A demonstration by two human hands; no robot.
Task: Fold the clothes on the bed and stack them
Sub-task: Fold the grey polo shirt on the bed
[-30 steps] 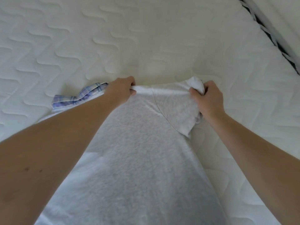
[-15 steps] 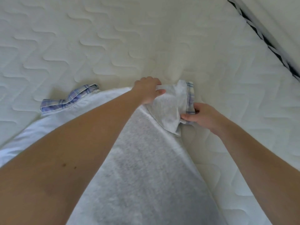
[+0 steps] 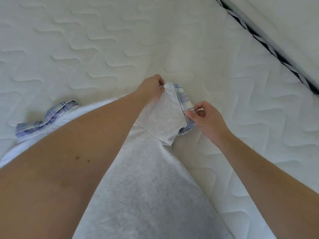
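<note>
A light grey T-shirt (image 3: 146, 183) with blue plaid sleeve cuffs lies spread on the white quilted mattress (image 3: 103, 49). Its right sleeve (image 3: 162, 118) points away from me, the plaid cuff (image 3: 183, 100) along its right edge. My left hand (image 3: 152, 88) pinches the far top corner of that sleeve. My right hand (image 3: 205, 118) pinches the plaid cuff at the sleeve's lower right. The other plaid cuff (image 3: 46, 118) peeks out at the left, beyond my left forearm, which hides much of the shirt's body.
The mattress edge with a black-and-white trim (image 3: 269, 44) runs diagonally across the upper right corner. Bare quilted mattress surrounds the shirt on the far side and to the right.
My left hand moved right along the shoulder to the sleeve's top corner. My right hand let go of the bunched sleeve, dropped lower and now pinches the cuff; the sleeve lies flatter.
</note>
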